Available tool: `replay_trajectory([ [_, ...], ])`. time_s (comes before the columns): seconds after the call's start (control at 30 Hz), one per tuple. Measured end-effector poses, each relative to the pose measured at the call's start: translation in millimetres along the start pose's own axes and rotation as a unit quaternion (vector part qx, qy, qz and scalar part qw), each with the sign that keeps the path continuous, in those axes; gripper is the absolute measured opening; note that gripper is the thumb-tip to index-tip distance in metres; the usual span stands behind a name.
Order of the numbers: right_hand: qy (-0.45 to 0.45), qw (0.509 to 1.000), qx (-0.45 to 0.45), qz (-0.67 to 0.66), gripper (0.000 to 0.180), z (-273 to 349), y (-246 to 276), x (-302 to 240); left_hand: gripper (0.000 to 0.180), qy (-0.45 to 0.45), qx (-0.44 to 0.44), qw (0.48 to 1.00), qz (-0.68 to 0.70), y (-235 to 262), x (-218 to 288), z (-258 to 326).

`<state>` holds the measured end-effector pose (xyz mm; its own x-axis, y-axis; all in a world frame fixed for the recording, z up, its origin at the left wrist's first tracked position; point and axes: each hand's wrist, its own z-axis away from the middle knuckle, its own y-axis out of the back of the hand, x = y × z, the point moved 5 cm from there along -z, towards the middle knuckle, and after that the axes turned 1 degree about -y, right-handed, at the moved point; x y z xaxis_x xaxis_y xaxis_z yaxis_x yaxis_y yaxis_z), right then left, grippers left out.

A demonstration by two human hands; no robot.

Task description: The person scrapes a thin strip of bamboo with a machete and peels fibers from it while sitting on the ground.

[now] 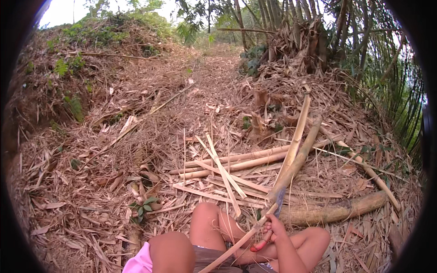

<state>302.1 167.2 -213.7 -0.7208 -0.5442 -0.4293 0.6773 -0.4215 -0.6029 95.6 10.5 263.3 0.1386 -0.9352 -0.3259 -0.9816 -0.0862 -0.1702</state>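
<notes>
My right hand (275,229) is closed round the wooden handle of a large knife, whose reddish butt end sticks out below the fist. Its dark blade (281,198) points up and away, next to a bamboo strip (241,242). The long pale strip slants from the lower edge, past my lap, up to the blade. Thin shavings curl around it. At the lower left show a pink sleeve (140,261) and a bent bare arm; my left hand is out of sight.
Beyond my bent legs lie several split bamboo strips (221,166) and poles. A thick bamboo log (334,210) lies to the right, and a long pole (304,152) leans across the pile. Dry leaves cover the ground; stumps (258,125) and a bamboo clump (296,32) stand farther off.
</notes>
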Motion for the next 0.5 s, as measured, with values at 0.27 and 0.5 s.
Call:
replay_trajectory([
  [0.27,-0.015,1.0,0.009,-0.003,0.021,-2,-10,2,0.046,0.015,0.014,0.999,-0.03,12,-4,2],
  [0.5,-0.029,0.999,-0.01,-0.032,0.022,-9,-3,4,0.046,0.019,0.009,0.998,-0.052,19,-7,4],
])
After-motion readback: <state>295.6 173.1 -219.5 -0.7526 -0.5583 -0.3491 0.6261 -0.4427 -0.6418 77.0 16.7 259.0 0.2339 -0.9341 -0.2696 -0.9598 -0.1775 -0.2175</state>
